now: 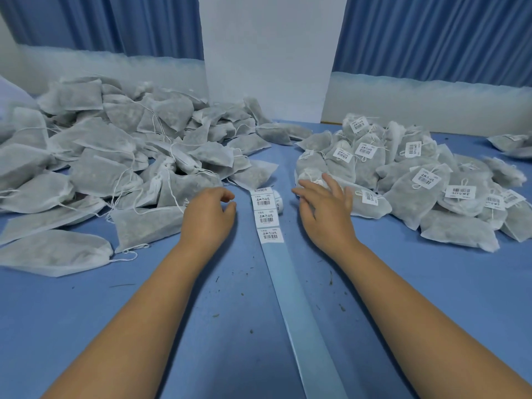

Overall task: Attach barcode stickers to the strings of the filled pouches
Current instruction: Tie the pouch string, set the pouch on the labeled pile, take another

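A strip of barcode stickers [267, 217] runs down the middle of the blue table [144, 306], its bare backing [299, 312] trailing toward me. Left of it lies a big heap of filled white pouches [109, 156] with loose strings and no stickers. On the right is a heap of pouches with barcode stickers [417, 180] on their strings. My left hand [208, 216] hovers just left of the strip, fingers loosely curled, holding nothing. My right hand [325, 211] is spread, its fingers over a pouch [365, 201] at the near edge of the right heap.
A small sticker roll [278, 200] sits at the strip's far end. Behind the table stand a white wall panel [270, 53] and blue curtains [431, 33]. Bits of dried herb dot the table near me. Another stickered pouch [509, 141] lies far right.
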The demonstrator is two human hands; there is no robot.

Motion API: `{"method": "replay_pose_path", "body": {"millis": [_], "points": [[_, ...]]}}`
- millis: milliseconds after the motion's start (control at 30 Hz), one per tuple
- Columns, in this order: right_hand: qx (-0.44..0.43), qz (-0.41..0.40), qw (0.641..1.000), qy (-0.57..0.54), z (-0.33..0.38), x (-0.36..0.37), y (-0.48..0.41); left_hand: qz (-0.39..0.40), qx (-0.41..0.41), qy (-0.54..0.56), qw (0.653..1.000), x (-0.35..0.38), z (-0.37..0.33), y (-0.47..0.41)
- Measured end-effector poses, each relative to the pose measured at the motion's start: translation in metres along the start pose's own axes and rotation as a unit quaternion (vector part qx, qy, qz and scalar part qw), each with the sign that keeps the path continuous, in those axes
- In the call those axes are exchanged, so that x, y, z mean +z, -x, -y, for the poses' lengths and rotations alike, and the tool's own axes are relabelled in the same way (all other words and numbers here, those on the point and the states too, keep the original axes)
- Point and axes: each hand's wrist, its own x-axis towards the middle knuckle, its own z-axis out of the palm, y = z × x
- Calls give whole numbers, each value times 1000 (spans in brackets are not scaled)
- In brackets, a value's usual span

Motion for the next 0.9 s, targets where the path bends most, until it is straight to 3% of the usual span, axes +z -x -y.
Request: {"method": "replay_pose_path", "body": {"millis": [100, 267, 633, 733, 900], "points": [[12, 20, 998, -61, 12, 0, -19, 7, 4, 2, 1000, 0, -2, -1], [119, 102, 978, -135, 40, 7, -79, 31, 11, 8, 999, 2, -2, -2], [160, 236, 951, 116, 43, 38, -130, 39, -6, 29, 999, 3, 0, -7], [177, 173, 968, 49, 39, 33, -132, 39, -11, 40, 998, 2, 0, -8], [214, -47, 959, -178, 44, 7, -124, 27, -20, 78, 996, 2, 0, -9]]}}
